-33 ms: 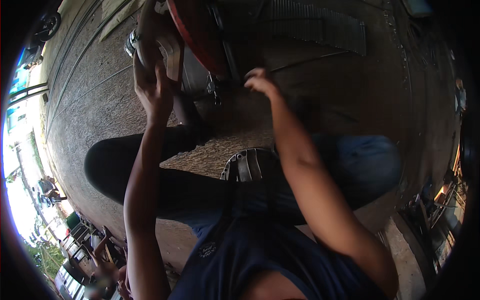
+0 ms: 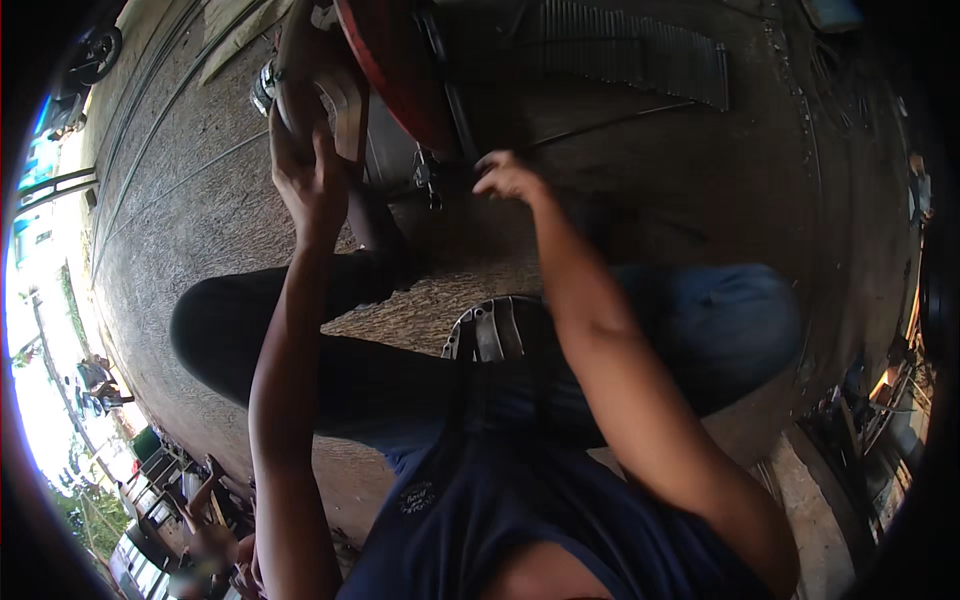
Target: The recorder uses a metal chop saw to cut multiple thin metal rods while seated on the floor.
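Note:
My left hand [image 2: 315, 195] reaches up to a curved, smooth-edged part [image 2: 297, 100] of a vehicle-like machine, its thumb on one side and its fingers on the other. To the right of that part hangs a long red panel [image 2: 395, 75]. A small metal fitting [image 2: 423, 172] dangles below the red panel's lower tip. My right hand [image 2: 508, 178] is in the air to the right of the fitting, fingers bent and apart, touching nothing that I can see. Motion smears it a little.
A ribbed metal vehicle part [image 2: 492, 330] lies between my bent legs. Corrugated sheet [image 2: 635, 55] lies on the ground at the far right, with a thin rod [image 2: 615, 122] nearby. Dark cables [image 2: 150, 110] run along the ground on the left. Another person [image 2: 215, 545] is at the lower left.
My right hand has shifted a little to the left and slightly down, closer to the metal fitting. My left hand stays at the curved part.

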Tool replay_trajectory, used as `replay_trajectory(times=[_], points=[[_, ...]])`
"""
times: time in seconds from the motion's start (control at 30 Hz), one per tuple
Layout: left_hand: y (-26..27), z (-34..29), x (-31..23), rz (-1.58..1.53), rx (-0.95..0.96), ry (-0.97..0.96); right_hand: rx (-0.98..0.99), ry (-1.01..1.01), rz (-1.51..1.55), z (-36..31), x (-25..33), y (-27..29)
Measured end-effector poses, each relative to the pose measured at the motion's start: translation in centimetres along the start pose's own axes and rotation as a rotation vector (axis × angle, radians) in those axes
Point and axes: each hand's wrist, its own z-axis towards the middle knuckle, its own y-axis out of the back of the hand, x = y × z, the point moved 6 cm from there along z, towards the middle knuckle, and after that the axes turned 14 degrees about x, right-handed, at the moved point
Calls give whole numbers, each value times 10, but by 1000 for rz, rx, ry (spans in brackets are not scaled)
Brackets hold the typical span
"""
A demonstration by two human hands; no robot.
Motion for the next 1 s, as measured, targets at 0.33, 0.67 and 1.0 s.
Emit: replay_trajectory(times=[0.33,0.67,1.0], points=[[2,-4,4,0,-21,82,-546,308,37,24,-9,-110],[4,-2,2,3,-37,12,-959,321,53,9,-15,-114],[5,-3,-3,40,-62,-6,-895,188,321,10,-35,-119]])
